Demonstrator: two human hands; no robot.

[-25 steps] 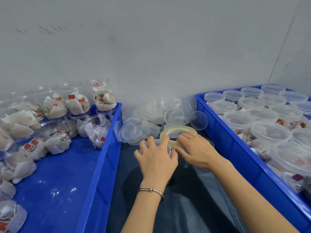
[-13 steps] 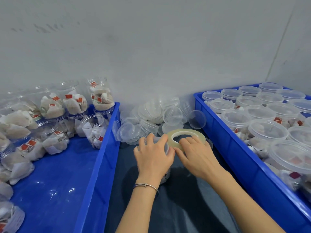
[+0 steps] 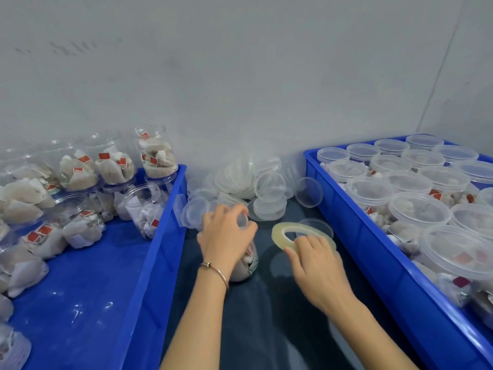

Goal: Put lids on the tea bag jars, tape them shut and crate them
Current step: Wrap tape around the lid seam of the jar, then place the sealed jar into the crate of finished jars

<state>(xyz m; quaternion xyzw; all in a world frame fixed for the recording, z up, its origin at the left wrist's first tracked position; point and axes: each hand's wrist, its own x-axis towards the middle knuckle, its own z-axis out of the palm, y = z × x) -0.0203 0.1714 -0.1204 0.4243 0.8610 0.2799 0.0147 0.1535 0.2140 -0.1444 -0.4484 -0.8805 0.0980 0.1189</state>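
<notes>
The taping step is in hand. The left hand (image 3: 226, 237) is curling over the top of a tea bag jar (image 3: 246, 263) standing on the dark bench (image 3: 266, 329), fingers wrapped round its lid. Only the jar's lower part is showing below the wrist. Just to the right of the jar, the right hand (image 3: 314, 265) is gripping the near edge of the tape roll (image 3: 298, 235), which is tilting slightly above the bench. Whether a strip is running from the roll to the jar cannot be told, since the blur is hiding it.

Beyond the jar, against the wall, the pile of loose lids (image 3: 250, 182) is lying. Left of the jar, the left crate (image 3: 149, 263) is holding open jars of tea bags. Right of the jar and past the tape, the right crate (image 3: 373, 263) is holding lidded jars in rows.

Judging from this, the next move is calling for the roll to be brought against the lid seam while the left hand steadies or turns the jar, after which the jar likely goes to the right crate.
</notes>
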